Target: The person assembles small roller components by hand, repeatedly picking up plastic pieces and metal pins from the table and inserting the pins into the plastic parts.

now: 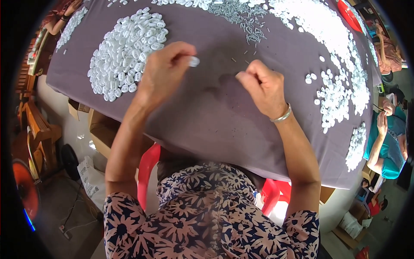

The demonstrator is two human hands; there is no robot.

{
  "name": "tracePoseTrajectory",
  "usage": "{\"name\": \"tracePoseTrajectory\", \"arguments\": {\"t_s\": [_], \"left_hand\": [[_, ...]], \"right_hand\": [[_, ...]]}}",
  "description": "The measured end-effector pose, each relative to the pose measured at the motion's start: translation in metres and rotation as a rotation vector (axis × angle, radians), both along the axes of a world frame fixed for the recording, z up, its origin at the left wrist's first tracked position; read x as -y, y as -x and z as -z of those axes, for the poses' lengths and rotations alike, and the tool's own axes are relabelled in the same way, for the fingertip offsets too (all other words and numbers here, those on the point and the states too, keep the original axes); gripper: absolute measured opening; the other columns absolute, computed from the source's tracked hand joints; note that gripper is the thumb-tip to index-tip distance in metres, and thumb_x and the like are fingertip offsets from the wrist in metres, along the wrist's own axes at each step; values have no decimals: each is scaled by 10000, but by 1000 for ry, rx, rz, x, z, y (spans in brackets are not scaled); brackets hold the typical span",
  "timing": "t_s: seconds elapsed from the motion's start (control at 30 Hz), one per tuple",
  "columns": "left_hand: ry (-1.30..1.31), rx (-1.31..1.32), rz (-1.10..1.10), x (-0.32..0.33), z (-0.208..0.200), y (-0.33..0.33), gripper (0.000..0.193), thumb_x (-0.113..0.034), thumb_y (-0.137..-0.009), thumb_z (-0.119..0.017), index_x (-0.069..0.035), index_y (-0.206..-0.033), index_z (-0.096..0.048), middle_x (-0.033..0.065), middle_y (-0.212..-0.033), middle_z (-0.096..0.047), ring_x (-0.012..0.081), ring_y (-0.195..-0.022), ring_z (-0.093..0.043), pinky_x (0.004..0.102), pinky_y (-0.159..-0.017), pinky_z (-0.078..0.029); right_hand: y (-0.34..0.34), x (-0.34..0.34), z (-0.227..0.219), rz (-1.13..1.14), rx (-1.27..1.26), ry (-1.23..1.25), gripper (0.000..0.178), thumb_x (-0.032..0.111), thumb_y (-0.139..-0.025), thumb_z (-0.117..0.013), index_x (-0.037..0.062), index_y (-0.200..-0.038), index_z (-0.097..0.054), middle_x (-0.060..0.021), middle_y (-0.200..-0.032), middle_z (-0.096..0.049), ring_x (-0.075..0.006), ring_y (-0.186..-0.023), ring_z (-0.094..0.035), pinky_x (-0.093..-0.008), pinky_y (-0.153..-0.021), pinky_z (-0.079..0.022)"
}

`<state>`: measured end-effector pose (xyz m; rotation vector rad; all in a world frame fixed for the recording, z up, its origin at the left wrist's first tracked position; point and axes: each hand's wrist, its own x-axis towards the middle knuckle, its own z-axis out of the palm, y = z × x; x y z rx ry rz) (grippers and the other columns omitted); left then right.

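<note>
My left hand (163, 75) is pinched shut over the table, beside a heap of white oval plastic pieces (129, 52). Between its thumb and forefinger sits one white oval plastic piece (194, 61), which sticks out to the right. My right hand (265, 88), with a silver bangle on the wrist, hovers to the right, thumb and fingertips pressed together. Whatever those fingertips hold, if anything, is too small to tell. Just beyond the right hand lie a few loose small grey metal pins (233, 59), below a larger scatter of such pins (254, 32).
A dark cloth (207, 116) covers the table. More white pieces (334, 97) spread along the right and far sides, near a red tray (349, 16). Other people sit around, one in a teal top (390, 138). A cardboard box (103, 131) stands under the left edge.
</note>
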<state>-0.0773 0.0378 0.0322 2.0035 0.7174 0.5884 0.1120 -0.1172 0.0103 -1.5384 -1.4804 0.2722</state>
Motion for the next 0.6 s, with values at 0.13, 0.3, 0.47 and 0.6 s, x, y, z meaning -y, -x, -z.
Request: {"name": "tracePoseTrajectory", "arguments": {"t_s": [0.13, 0.3, 0.47, 0.6], "left_hand": [[-394, -110, -147, -24, -6, 41, 119, -42, -853, -602, -8, -958, -645, 100, -802, -623, 173, -689, -585, 300, -646, -476], [-497, -153, -260, -21, -13, 54, 157, -29, -853, -601, -28, -999, -659, 68, -838, -608, 172, -684, -572, 289, -628, -471], [-453, 79, -149, 13, -6, 19, 138, 21, -820, -625, -21, -949, -653, 62, -822, -607, 149, -668, -559, 269, -586, -443], [-293, 108, 55, 41, 9, -20, 105, 38, -815, -621, -6, -910, -632, 59, -775, -597, 123, -638, -539, 253, -572, -432]], "right_hand": [[-14, 3, 4, 173, -195, -65, 224, 71, -916, -568, 10, -703, -539, 42, -564, -493, -26, -513, -410, -217, -448, -330], [9, 1, 0, -154, 162, -145, 153, 120, -888, -607, 27, -769, -628, -93, -632, -584, -195, -476, -533, -320, -445, -423], [44, 34, -87, -252, 245, -262, 424, 229, -781, -698, 116, -520, -383, -48, -494, -376, -183, -409, -400, -309, -388, -257], [61, 96, -156, -331, 228, -369, 270, 225, -618, -703, 134, -513, -472, 30, -519, -300, -100, -424, -376, -252, -367, -179]]}}
